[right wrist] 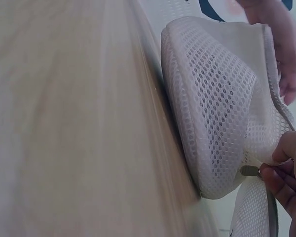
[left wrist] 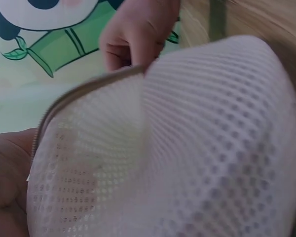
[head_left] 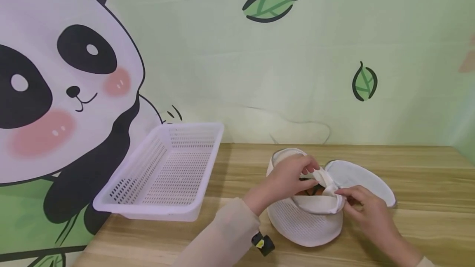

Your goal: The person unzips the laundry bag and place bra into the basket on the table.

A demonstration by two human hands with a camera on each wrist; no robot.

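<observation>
A white mesh laundry bag (head_left: 304, 223) stands on the table with its round top unzipped. Its flap (head_left: 361, 182) lies folded back to the right. Over the mouth is my left hand (head_left: 291, 176), thumb and fingers apart beside the inner fabric; the right wrist view shows those fingers hanging loosely by the zipped rim. My right hand (head_left: 371, 213) pinches the rim where the flap joins, close to a zipper pull (right wrist: 249, 171). Something dark and orange-brown (head_left: 313, 190) shows inside the bag, mostly hidden by cloth and hand.
To the left, a white plastic basket (head_left: 198, 213) with slotted walls sits on the wooden table (head_left: 426, 176). A small black object with a yellow mark (head_left: 263, 243) is by the left sleeve. Behind hangs a panda-printed backdrop (head_left: 208, 61).
</observation>
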